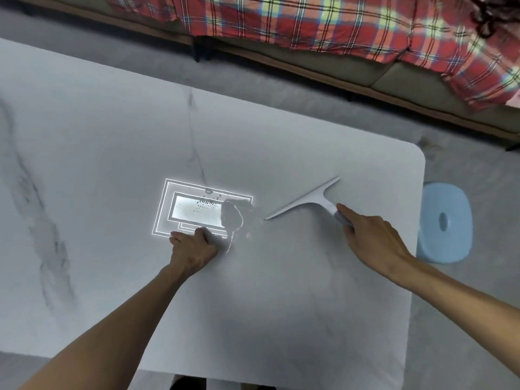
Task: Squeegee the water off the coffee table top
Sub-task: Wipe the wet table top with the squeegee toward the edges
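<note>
A white squeegee (309, 201) lies with its long blade on the white marble coffee table top (112, 142), right of centre. My right hand (371, 237) is closed round its handle, forefinger stretched along it. A puddle of water (233, 218) with small drops around it sits just left of the blade's near tip, inside the bright reflection of a ceiling lamp. My left hand (194, 246) rests on the table in front of the puddle, fingers curled under, holding nothing that shows.
A light blue plastic stool (444, 223) stands on the grey floor off the table's right edge. Beyond the far edge runs a sofa (422, 74) draped with a red plaid blanket (309, 21). The table's rounded far right corner is near the squeegee.
</note>
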Available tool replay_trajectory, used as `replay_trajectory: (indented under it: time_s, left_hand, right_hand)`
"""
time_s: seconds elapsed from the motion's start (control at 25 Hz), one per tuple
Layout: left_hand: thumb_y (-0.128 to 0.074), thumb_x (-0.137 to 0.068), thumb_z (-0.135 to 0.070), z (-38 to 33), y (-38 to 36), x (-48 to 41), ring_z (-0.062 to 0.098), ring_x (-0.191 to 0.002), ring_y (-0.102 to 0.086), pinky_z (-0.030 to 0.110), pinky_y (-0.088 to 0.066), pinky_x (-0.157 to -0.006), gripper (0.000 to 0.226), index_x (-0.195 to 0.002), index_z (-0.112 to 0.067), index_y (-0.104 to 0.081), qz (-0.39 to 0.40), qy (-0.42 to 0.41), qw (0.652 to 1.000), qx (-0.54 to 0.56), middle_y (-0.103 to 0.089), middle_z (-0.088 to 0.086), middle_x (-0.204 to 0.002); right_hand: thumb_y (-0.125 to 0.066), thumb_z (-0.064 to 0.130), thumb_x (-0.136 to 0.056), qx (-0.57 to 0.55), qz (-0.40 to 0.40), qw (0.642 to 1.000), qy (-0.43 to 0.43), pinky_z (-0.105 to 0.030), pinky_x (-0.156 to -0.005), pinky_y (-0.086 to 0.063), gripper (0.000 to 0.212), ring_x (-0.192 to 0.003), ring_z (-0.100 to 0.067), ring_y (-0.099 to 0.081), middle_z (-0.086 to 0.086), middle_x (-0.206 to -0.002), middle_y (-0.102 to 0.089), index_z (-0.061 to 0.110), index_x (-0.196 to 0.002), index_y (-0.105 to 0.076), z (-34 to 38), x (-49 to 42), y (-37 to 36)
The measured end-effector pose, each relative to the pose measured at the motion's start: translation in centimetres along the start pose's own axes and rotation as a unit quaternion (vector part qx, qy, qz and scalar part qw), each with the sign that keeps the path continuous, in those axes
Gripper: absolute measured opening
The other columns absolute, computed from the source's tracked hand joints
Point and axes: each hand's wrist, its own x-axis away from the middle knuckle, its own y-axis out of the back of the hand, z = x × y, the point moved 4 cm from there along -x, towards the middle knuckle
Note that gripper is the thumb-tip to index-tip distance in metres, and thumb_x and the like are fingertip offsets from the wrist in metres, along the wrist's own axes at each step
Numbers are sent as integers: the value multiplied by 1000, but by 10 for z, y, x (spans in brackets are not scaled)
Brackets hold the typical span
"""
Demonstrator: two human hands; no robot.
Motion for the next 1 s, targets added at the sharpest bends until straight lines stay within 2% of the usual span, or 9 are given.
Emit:
replay_trajectory:
  time_s: [0.12, 0.24, 0.32, 0.4, 0.56, 0.64, 0.76, 0.84, 1.0]
  left_hand:
    - [-57, -86, -20, 3, 1, 1, 47, -137, -26, 51, -31, -109, 52, -134, -6, -45, 0, -38, 999, -9, -25, 29, -148]
    - [-49, -80, -8, 18, 2, 8, 43, -120, -42, 40, -40, -93, 32, -112, -3, -51, -57, -103, 992, -36, -46, 27, -120]
    - [-48, -72, 0, 30, 5, 15, 36, -96, -49, 33, -38, -81, 30, -101, -4, -52, -106, -156, 981, -47, -48, 18, -106]
    - [-50, -71, 1, 44, 6, 19, 33, -88, -49, 31, -36, -78, 31, -100, -6, -52, -119, -166, 979, -17, -45, 12, -105]
    - [-52, -72, -1, 65, 0, 24, 31, -88, -47, 32, -36, -76, 31, -103, -6, -52, -109, -129, 985, 24, -42, 9, -107]
    - [-51, -73, -2, 73, -7, 28, 32, -90, -49, 33, -39, -77, 29, -102, -8, -51, -97, -118, 988, 33, -43, 9, -108]
    - [-50, -74, -2, 79, -14, 35, 31, -89, -49, 32, -37, -77, 25, -98, -9, -50, -85, -108, 990, 32, -44, 10, -106]
    - [-51, -74, -2, 80, -19, 39, 31, -90, -47, 31, -37, -79, 26, -99, -8, -51, -77, -121, 990, 13, -42, 11, -106]
    - [-51, -79, -4, 78, -26, 46, 34, -97, -49, 36, -43, -87, 28, -106, -6, -52, -36, -145, 989, -10, -44, 14, -110]
  right_hand:
    - [-35, 28, -98, -44, -36, 998, 38, -32, -65, -37, 26, -80, -35, -58, -8, -91, -63, 33, -122, -45, 51, -55, 26]
    - [-33, 19, -97, -80, -36, 996, 30, -34, -71, -33, 13, -101, -40, -52, -16, -108, -60, 20, -103, -45, 119, -135, 37]
    - [-32, 19, -97, -106, -44, 993, -5, -34, -75, -34, 21, -111, -40, -50, -18, -122, -56, 15, -110, -49, 157, -171, 37]
    - [-32, 16, -96, -109, -45, 993, -9, -33, -75, -33, 29, -113, -39, -50, -18, -126, -54, 13, -121, -47, 189, -186, 27]
    - [-36, 10, -94, -36, -15, 993, 115, -36, -76, -40, 47, -110, -41, -51, -17, -119, -59, 18, -140, -34, 225, -145, -7]
    - [-38, 12, -95, -7, 25, 984, 177, -38, -79, -44, 53, -105, -41, -55, -16, -116, -61, 27, -145, -29, 221, -108, -32]
    - [-39, 16, -96, 20, 41, 978, 205, -37, -77, -43, 55, -96, -38, -58, -13, -109, -61, 35, -146, -27, 192, -56, -62]
    - [-39, 18, -97, 35, 33, 979, 200, -38, -73, -44, 55, -87, -36, -60, -11, -104, -62, 38, -147, -26, 157, -28, -71]
    - [-35, 23, -98, 79, 40, 986, 144, -32, -64, -34, 56, -78, -30, -57, -5, -97, -59, 42, -148, -19, 85, 20, -75]
